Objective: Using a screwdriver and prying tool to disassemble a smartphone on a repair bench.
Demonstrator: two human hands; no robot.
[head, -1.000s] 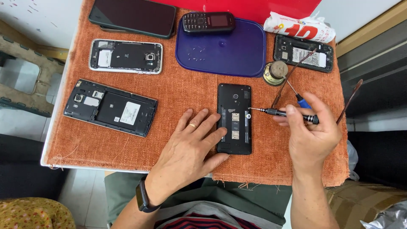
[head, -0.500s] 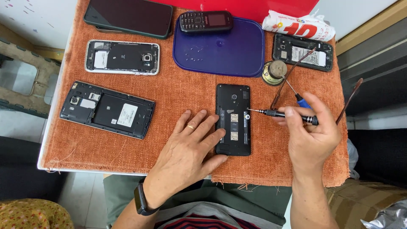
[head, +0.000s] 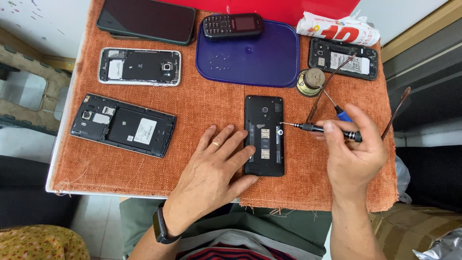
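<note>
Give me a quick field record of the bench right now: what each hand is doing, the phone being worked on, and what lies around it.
left hand: flat on the orange cloth, fingers pressing the open black phone with no back cover
right hand: grip on a slim black screwdriver, tip at the phone's right edge
behind: blue plastic tray, black keypad phone on its rim
left side: two more opened phones
near right hand: blue-handled screwdriver

Single head-worn view, looking almost straight down from above the person's chest, close over the orange-clothed tabletop (head: 144, 166), both forearms entering from the bottom edge
</note>
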